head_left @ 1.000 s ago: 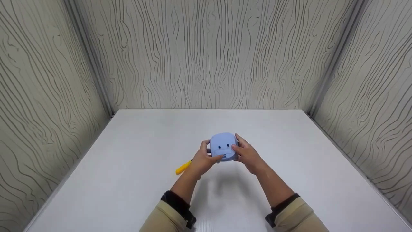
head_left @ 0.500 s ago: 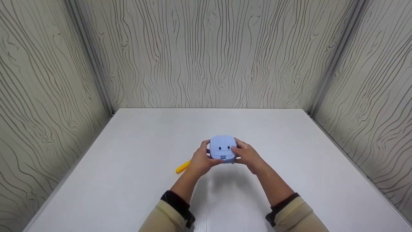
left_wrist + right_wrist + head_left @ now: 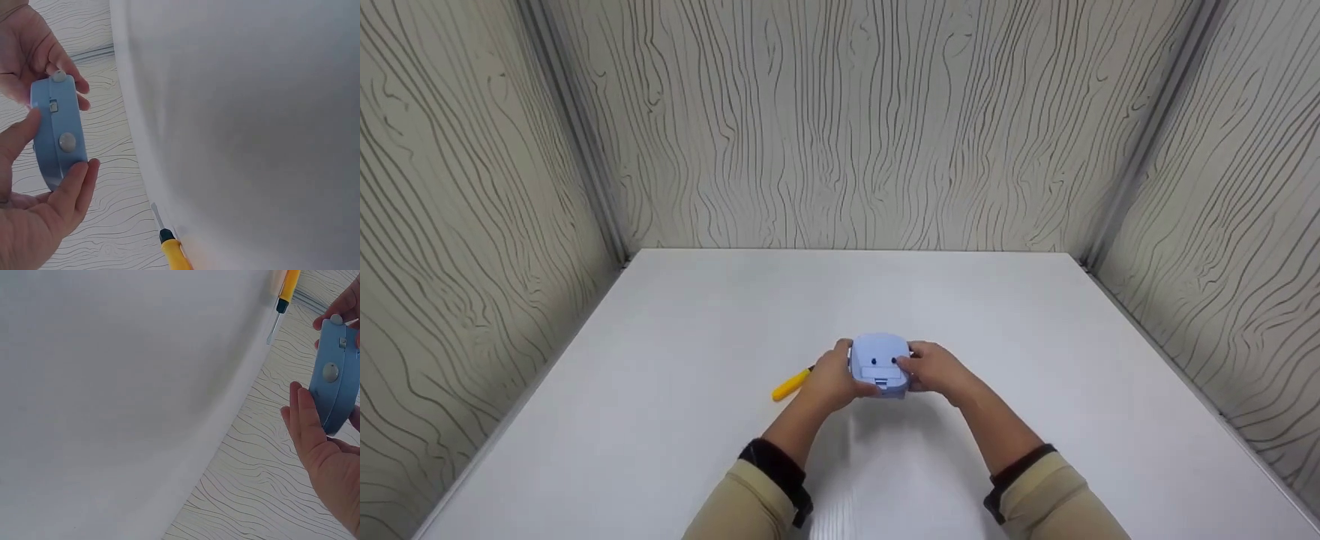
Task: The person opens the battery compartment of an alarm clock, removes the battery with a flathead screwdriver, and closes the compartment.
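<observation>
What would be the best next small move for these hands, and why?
Probably lower the blue device onto the white table, its rectangular panel facing up. The left hand and right hand both grip it above the surface, so setting it down could free one for the yellow-handled screwdriver lying nearby.

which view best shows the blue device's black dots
The head view, because the blue device has both black dots facing it. The wrist views see the device mainly edge-on, with neither dot clearly visible.

The head view looks forward and down across the tabletop [image 3: 682, 330]; both closer wrist views share the blue device [image 3: 50, 135] and screwdriver [image 3: 167, 237].
</observation>
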Demonstrator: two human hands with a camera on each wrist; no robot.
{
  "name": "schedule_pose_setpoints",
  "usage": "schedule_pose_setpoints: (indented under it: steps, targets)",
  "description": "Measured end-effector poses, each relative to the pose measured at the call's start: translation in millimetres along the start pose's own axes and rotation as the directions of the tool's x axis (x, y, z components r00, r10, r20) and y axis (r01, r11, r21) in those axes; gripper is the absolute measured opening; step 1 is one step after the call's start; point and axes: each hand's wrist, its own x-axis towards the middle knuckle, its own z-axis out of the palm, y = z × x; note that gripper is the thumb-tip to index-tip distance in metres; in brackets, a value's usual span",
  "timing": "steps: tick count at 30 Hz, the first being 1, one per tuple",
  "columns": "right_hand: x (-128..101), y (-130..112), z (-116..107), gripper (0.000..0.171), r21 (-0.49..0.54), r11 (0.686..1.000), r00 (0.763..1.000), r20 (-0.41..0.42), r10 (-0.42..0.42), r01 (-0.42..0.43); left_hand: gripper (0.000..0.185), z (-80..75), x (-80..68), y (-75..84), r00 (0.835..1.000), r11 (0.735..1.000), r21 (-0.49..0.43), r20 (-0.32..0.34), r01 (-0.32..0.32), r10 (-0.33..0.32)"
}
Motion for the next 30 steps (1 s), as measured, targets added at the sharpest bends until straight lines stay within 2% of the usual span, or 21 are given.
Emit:
schedule_pose_setpoints:
  steps: [4, 10, 17, 23, 30]
  targets:
    - [0, 3, 2, 0.044, -0.046, 0.999, 1.0, 0.01, 0.02, -0.019, 0.092, 2.9, -0.1, -1.8, 0.999, 0.998, 0.027, 0.016, 0.048, -0.049]
    - [1, 9, 6, 0.037, -0.126, 0.991, 0.998, 0.038, 0.048, -0.043, 0.092, 7.1, 1.3, -5.4, 0.998, 0.995, 0.081, 0.022, 0.06, -0.062]
    - [2, 15, 10, 0.028, -0.202, 0.975, 0.994, 0.033, 0.101, -0.093, 0.103, 11.7, 0.5, -8.8, 0.993, 0.985, 0.145, 0.064, 0.09, -0.1]
    - [1, 18, 12, 0.018, -0.248, 0.964, 0.991, 0.068, 0.112, -0.092, 0.106, 13.2, -1.7, -10.9, 0.99, 0.978, 0.195, 0.101, 0.08, -0.101]
    - [2, 24, 15, 0.013, -0.251, 0.964, 0.992, 0.071, 0.104, -0.084, 0.106, 15.9, -1.9, -13.6, 0.993, 0.961, 0.275, 0.099, 0.031, -0.06]
